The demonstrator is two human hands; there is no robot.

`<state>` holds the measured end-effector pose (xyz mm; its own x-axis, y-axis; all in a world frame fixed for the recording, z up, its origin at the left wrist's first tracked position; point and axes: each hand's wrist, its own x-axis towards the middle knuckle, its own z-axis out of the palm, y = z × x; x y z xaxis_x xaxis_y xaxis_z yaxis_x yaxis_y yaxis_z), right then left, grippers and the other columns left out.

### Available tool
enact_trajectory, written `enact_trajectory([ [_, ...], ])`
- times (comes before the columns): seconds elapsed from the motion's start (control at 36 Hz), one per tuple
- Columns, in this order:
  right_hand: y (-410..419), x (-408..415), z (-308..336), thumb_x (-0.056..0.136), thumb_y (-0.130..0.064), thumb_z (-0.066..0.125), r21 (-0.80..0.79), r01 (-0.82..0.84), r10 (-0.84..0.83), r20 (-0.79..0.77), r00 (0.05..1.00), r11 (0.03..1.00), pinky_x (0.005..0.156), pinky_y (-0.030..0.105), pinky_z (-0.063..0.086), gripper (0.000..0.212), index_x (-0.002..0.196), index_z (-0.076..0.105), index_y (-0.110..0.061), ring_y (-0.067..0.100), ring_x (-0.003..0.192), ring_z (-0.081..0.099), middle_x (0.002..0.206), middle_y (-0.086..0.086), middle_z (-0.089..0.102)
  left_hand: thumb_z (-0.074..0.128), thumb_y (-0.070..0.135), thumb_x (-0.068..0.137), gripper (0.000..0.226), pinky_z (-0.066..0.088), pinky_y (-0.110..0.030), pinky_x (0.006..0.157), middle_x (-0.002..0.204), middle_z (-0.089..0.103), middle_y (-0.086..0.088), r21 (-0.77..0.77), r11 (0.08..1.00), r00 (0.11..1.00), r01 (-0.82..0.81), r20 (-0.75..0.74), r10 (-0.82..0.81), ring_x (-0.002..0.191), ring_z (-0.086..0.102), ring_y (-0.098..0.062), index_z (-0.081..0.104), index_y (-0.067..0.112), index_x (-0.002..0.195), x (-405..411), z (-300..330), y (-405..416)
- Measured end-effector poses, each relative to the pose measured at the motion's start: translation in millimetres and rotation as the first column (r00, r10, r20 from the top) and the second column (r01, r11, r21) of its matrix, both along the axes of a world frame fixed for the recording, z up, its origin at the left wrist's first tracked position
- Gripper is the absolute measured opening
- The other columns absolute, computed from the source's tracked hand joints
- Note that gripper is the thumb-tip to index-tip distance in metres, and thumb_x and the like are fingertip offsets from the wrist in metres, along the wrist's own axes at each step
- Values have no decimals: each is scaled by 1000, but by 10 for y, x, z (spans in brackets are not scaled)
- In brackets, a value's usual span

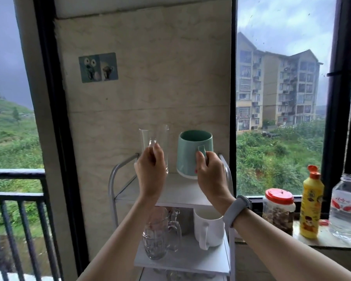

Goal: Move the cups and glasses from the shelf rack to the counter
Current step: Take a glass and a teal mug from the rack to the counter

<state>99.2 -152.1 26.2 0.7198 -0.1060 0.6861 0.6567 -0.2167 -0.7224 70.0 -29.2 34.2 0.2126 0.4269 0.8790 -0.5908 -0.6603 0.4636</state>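
We see a tall clear glass (154, 148) upright above the white shelf rack (171, 191), left of a tilted teal mug (192, 153) lifted off its top tier. One tier down stand clear glass mugs (160, 238) and a white mug (209, 229).

Clear, smooth tall glass (156, 147) beside a glossy teal ceramic mug (187, 153) on a matt white shelf rack (178, 191) with a painted metal frame; below, a faceted glass mug (160, 236) and a glossy white mug (209, 228)
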Motion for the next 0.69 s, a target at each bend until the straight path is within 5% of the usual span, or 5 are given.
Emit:
enact_trajectory([
  [0.19, -255, -246, 301, 94, -22, 46, 94, -63, 50, 140, 989, 994, 61, 38, 47, 25, 71, 49, -13, 26, 65, 57, 65, 5, 56, 38, 18, 93, 44, 28, -16, 38, 41, 30, 7, 35, 999, 997, 5, 76, -7, 41, 38, -11, 33, 21, 50, -260, 258, -152],
  [0.33, -847, -584, 440, 95, -19, 46, 146, -48, 13, 233, 972, 988, 45, 6, 37, 29, 66, 49, -19, -4, 48, 51, 59, -2, 52, 36, 23, 91, 40, 25, -14, 39, 44, 29, 7, 46, 996, 993, 73, 90, -77, 40, 36, -7, 32, 18, 52, -543, 443, -701],
  [0.53, -2280, -1310, 277, 94, -19, 48, 155, 126, -161, 241, 957, 980, 43, 9, 36, 29, 65, 48, -22, -3, 46, 49, 55, -6, 51, 37, 31, 90, 40, 22, -18, 42, 45, 30, 6, 24, 967, 964, 253, 81, -255, 44, 34, -9, 31, 19, 53, -1063, 302, -2057],
  [0.64, -3310, -1828, -87, 94, -26, 47, 106, 289, -304, 169, 938, 951, 46, 14, 33, 31, 71, 54, -6, 12, 55, 48, 61, 6, 55, 38, 34, 91, 40, 24, -18, 43, 42, 32, 7, 14, 912, 912, 409, -1, -409, 43, 35, -4, 29, 23, 54, -1396, -100, -3027],
  [0.69, -3841, -2144, -289, 95, -26, 46, 51, 379, -382, 148, 912, 924, 47, 12, 35, 27, 70, 53, -15, 2, 54, 51, 58, -1, 54, 38, 35, 90, 39, 23, -27, 48, 43, 30, 8, -24, 870, 868, 492, -61, -493, 43, 34, -5, 29, 24, 53, -1548, -306, -3573],
])
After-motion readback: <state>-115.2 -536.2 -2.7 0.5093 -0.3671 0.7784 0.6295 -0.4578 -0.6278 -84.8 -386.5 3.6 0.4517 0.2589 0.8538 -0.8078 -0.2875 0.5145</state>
